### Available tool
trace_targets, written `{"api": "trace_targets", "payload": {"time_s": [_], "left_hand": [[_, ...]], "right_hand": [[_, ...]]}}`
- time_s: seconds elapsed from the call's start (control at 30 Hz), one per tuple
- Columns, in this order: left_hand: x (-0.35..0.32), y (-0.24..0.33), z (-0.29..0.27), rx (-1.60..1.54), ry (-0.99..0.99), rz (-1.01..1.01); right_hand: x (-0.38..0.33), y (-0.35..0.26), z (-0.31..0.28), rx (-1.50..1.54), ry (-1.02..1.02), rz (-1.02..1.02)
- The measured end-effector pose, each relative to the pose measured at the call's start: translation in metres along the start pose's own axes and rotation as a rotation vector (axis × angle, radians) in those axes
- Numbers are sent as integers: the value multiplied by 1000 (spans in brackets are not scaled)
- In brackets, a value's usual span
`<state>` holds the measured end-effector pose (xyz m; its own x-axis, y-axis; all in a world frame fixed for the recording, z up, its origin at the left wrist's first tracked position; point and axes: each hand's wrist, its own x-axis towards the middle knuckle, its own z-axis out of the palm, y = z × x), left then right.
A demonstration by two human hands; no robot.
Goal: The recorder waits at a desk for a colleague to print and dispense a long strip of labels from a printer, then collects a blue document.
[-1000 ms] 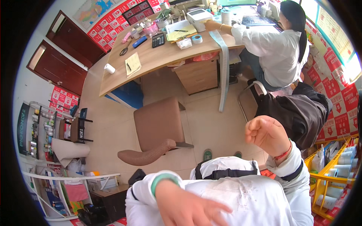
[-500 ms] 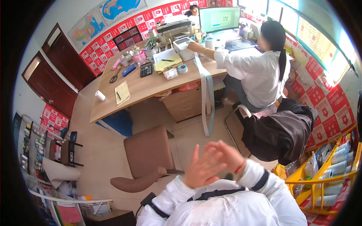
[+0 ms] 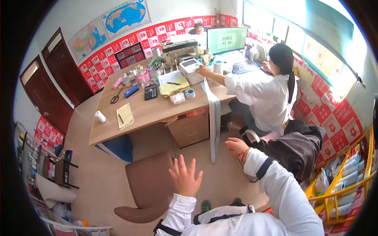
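Observation:
My left hand is raised with its fingers spread and holds nothing. It is nearest to the brown chair, above the chair's right side. My right hand, with red string on the wrist, is held out over the floor, its fingers loosely bent and apart, nothing in them. Close by hangs the long white label strip, which runs from the small white label printer over the desk edge. A seated co-worker in a white shirt reaches one hand to that printer and the other to the keyboard.
On the wooden desk stand a monitor, a calculator, a notepad, scissors and a paper roll. A dark jacket covers a chair at right. Behind it, a yellow rack holds rolls.
My hands, close together before, have moved apart: the left is lower and to the left, the right farther forward. The view has shifted slightly. The co-worker's far hand now shows at the keyboard.

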<state>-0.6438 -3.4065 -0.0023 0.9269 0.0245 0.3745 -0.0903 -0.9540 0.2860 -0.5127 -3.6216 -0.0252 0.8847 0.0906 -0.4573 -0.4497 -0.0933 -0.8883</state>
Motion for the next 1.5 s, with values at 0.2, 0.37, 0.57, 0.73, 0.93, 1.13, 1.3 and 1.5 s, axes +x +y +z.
{"api": "trace_targets", "payload": {"time_s": [0.2, 0.37, 0.57, 0.73, 0.93, 1.13, 1.3, 1.5], "left_hand": [[-3, -16, 16, -159, -165, -20], [11, -10, 22, -170, -185, -14], [20, -5, 37, -269, -182, -95], [22, 2, 44, -410, -92, -161], [21, 14, 28, -401, -37, -103], [3, 1, 23, -379, 13, -60], [-16, -16, 19, -443, 18, -188], [-33, -36, 19, -507, 48, -235]], "right_hand": [[7, 4, 23, 156, -165, -4], [7, 15, -6, 295, -288, 278], [23, 14, -50, 516, -311, 369], [30, 7, -67, 610, -354, 440], [22, 3, -56, 720, -382, 487], [9, 5, -35, 712, -436, 488], [-1, -12, -23, 694, -381, 458], [-10, -14, -17, 641, -340, 377]]}}
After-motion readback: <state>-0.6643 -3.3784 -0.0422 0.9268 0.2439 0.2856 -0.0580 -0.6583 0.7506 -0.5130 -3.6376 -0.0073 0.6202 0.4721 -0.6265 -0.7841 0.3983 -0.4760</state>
